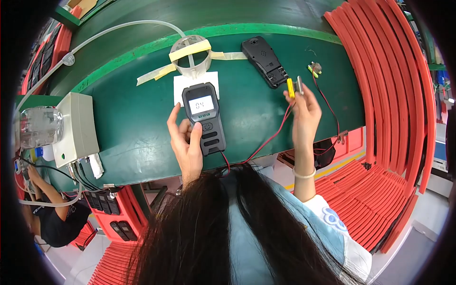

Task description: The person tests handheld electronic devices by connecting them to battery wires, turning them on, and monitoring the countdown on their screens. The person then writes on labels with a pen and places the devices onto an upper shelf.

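Note:
My left hand [184, 145] is closed around the lower left side of a black handheld meter [213, 135], thumb on its front near the power button. The meter's lit screen [201, 104] appears to read 04; a decimal point is hard to make out. Its top overlaps a white card [179, 88] on the green bench. My right hand [306, 116], raised at the right, pinches a yellow-and-metal clip [291, 89] with a red wire [271, 137] running from it. Just beyond lies a second black meter [263, 59], face down, its lower end showing an open compartment.
A round grey cup [194, 71] is taped to the bench, a clear hose [128, 23] leading to it. At left stands a white box [78, 126]. A small wired clip [313, 70] lies at right, near stacked red trays [380, 71]. Another person [59, 213] works at far left.

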`<state>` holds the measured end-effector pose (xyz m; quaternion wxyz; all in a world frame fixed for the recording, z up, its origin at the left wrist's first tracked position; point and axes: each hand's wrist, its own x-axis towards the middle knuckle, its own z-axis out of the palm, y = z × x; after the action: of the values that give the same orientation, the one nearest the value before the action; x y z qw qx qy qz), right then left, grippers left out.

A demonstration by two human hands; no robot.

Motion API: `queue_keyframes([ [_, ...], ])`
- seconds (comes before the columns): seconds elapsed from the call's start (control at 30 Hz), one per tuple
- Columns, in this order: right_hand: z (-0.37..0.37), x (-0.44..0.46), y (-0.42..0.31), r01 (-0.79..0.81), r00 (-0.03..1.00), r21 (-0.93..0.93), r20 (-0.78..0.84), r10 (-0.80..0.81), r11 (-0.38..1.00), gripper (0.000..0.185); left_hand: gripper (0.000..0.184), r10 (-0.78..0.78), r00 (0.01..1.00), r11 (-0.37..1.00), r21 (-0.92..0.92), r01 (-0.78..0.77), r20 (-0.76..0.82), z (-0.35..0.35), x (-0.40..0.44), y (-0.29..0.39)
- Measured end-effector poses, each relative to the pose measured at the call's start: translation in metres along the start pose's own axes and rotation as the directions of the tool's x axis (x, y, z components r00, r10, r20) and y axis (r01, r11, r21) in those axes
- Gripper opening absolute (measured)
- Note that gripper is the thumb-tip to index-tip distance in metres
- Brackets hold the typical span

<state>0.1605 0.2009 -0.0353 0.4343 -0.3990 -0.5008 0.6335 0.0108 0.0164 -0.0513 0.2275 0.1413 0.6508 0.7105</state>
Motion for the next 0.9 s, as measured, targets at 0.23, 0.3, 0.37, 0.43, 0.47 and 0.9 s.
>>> queue_keyframes([
  [0.23,0.02,0.05,-0.027,0.472,0.862,-0.828,0.361,-0.357,0.302,0.027,0.056,0.031,0.999,0.999,0.021,-0.031,0.014,-0.002,0.001,-0.003],
  [0.3,0.032,0.06,-0.035,0.431,0.902,-0.883,0.422,-0.087,0.186,0.024,0.056,0.034,0.999,0.999,0.031,-0.035,0.011,-0.002,0.0,-0.003],
  [0.37,0.041,0.079,-0.034,0.503,0.864,-0.858,0.498,-0.075,0.103,0.024,0.056,0.04,0.999,0.999,0.029,-0.04,0.008,-0.001,0.001,-0.003],
  [0.43,0.058,0.089,-0.042,0.464,0.872,-0.884,0.468,0.145,0.061,0.025,0.057,0.041,0.999,0.999,0.033,-0.041,0.016,-0.003,0.001,-0.005],
  [0.47,0.06,0.094,-0.043,0.449,0.852,-0.869,0.487,0.193,0.208,0.03,0.057,0.044,0.999,0.998,0.036,-0.045,0.023,-0.004,0.001,-0.006],
  [0.9,0.062,0.092,-0.037,0.414,0.889,-0.906,0.424,0.176,0.092,0.04,0.058,0.018,1.0,0.999,0.038,-0.019,0.018,-0.001,0.001,0.0],
])
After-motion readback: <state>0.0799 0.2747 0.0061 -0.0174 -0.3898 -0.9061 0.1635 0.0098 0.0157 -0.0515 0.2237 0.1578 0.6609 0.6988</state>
